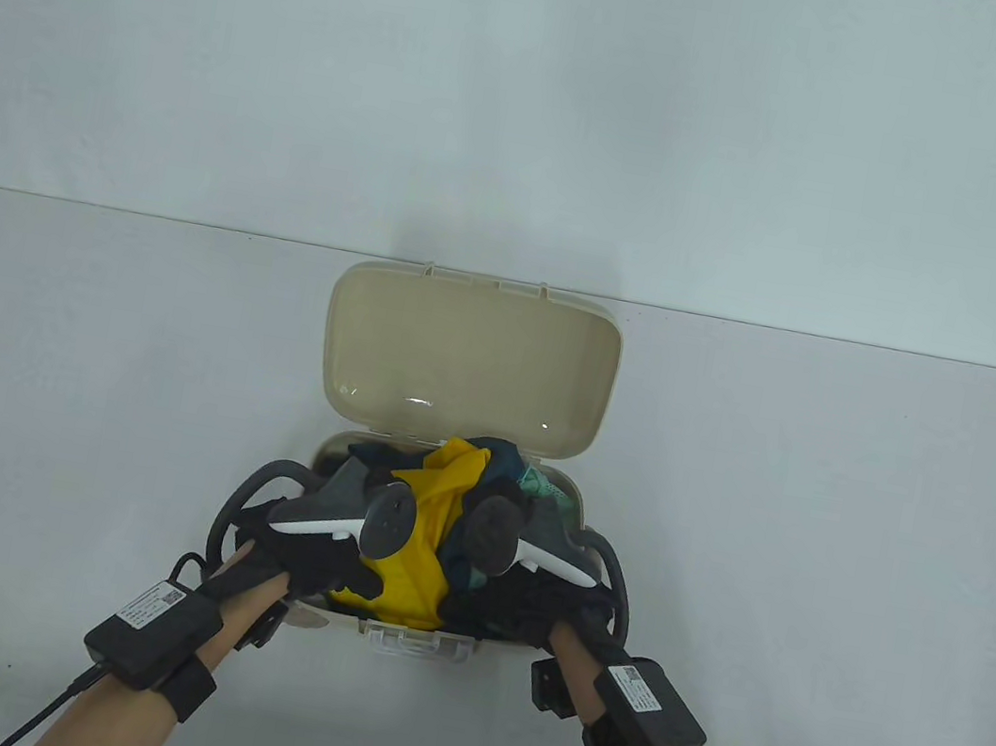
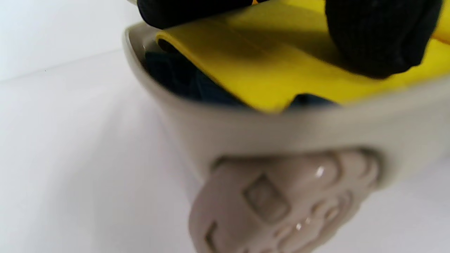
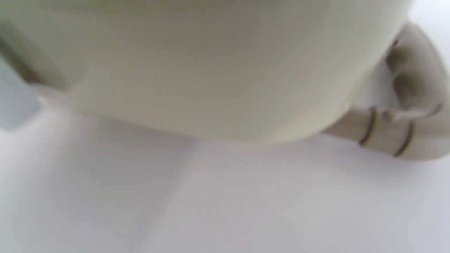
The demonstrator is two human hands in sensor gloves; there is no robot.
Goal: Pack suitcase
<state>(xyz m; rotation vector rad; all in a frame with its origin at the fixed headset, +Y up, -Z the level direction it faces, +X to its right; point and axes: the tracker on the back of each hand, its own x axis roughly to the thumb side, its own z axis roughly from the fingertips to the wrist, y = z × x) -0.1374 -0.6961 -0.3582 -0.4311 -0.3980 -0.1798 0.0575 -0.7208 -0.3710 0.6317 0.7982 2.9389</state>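
We press left hand [image 1: 315, 552] on yellow garment [image 1: 424, 532] | right hand [image 1: 536, 604] grip unclear | soft, springy cloth; push mid-pile into beige suitcase [image 1: 424, 642].

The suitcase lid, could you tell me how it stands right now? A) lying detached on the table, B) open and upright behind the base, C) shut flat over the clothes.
B: the lid stands open behind the suitcase base, and the yellow garment shows uncovered.
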